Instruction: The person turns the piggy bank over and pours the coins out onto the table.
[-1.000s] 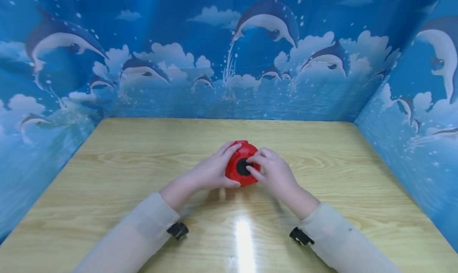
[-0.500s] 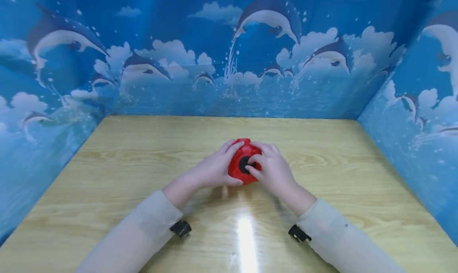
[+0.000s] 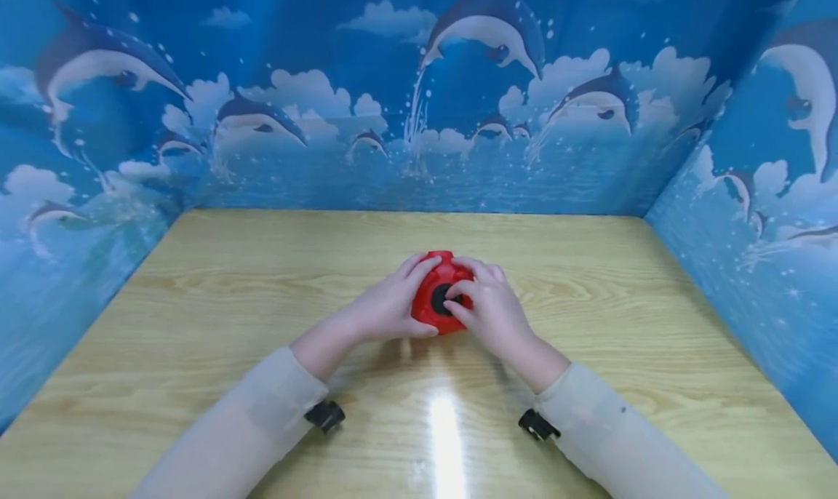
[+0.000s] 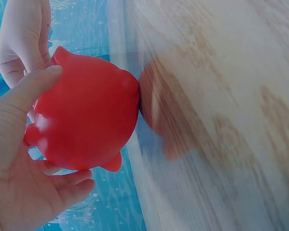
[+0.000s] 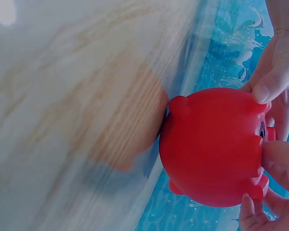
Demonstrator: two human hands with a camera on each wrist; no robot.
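"Blue cloth printed with dolphins (image 3: 294,164) hangs behind a pale wooden table (image 3: 229,288). Where's the red toy (image 4: 89,113)?"

"On the table, between the two hands, its rounded lower end touching the wood and the black plug (image 3: 442,300) facing up."

"Heavy, would you say?"

"Light, I'd guess. It looks like hollow, fairly stiff plastic, though I can't tell whether the wall gives under a squeeze. That glossy skin could slide under dry fingers, and so round a body might roll."

"So where to take hold?"

"Around the widest part, as the left hand (image 3: 393,306) does: thumb on the near side, fingers curled round the far side, spread nearly as wide as the body. A stubby knob (image 4: 114,163) could help stop it twisting."

"And the right hand (image 3: 494,310)?"

"Thumb and bent finger almost together, seemingly pinching the plug, with another finger reaching over the red body. How firmly, I can't tell."

"Is the plug softer?"

"Probably, and it's small, so fingertips at its edge suit it best. Nothing seems fragile, but a knock might scuff the shine."
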